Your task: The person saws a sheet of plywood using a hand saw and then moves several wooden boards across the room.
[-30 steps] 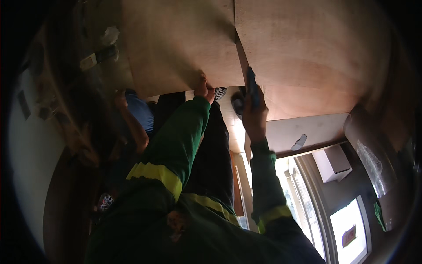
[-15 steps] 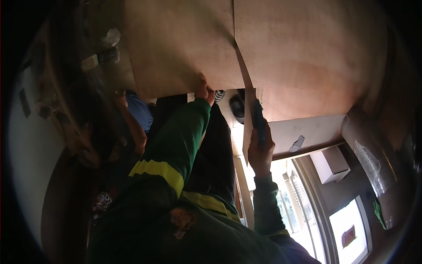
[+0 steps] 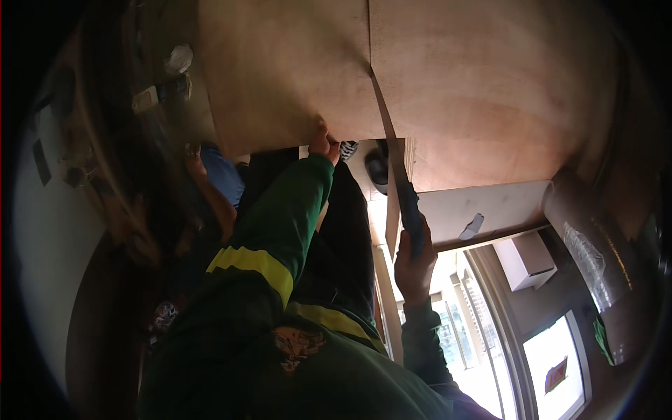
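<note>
My right hand (image 3: 414, 271) is wrapped round the dark blue handle of a handsaw (image 3: 394, 150). The long blade slants up and away from my hand, and its far part sits in a straight cut in a plywood sheet (image 3: 280, 77). The cut line runs on from the blade to the top of the view. At the sheet's near edge, left of the blade, my left hand (image 3: 323, 142) grips the board, with part of it resting on top. The fingers under the edge are hidden.
Another person's bare arm (image 3: 213, 199) and blue clothing (image 3: 224, 175) are close on the left. A dark shoe (image 3: 376, 168) shows below the sheet's edge. To the right stand a plastic-wrapped roll (image 3: 588, 245), a white box (image 3: 526, 261) and a bright doorway (image 3: 465, 329).
My right hand has drawn the saw back toward me, so the handle sits farther from the sheet's edge. My left hand keeps its place on the plywood.
</note>
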Demonstrator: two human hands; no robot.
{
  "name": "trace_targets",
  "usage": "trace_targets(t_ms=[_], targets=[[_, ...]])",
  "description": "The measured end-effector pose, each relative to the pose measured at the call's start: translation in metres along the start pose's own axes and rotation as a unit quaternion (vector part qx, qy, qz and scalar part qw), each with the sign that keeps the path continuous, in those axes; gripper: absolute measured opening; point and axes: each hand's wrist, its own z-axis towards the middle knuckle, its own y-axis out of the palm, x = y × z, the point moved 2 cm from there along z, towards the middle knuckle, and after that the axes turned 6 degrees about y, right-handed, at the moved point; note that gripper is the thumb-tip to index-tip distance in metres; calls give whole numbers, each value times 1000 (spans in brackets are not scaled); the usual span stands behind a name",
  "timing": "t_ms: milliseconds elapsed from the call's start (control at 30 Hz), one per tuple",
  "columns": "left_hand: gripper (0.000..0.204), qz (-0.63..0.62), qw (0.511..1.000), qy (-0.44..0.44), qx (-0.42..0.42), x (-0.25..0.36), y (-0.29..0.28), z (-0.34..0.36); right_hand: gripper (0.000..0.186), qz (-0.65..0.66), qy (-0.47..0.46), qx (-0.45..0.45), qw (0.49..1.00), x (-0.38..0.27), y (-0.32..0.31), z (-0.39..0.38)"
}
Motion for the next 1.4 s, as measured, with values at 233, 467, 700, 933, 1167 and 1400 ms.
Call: trace_targets(t_ms=[233, 467, 700, 933, 1167, 1400], targets=[[52, -4, 1000, -25, -8, -4, 13, -4, 44, 47, -21, 26, 998, -12, 91, 184], [52, -14, 1000, -5, -9, 5, -4, 4, 45, 13, -9, -4, 1000, -2, 3, 15], [53, -9, 1000, -9, -21, -6, 16, -4, 40, 47, -42, 26, 998, -13, 88, 181], [57, -13, 1000, 0, -20, 7, -5, 7, 43, 40, -66, 14, 997, -10, 43, 87], [55, -1, 1000, 15, -18, 3, -6, 7, 45, 25, -51, 20, 998, 13, 42, 69], [44, -28, 999, -2, -25, 12, -2, 15, 41, 16, -101, 35, 994, -10, 92, 167]])
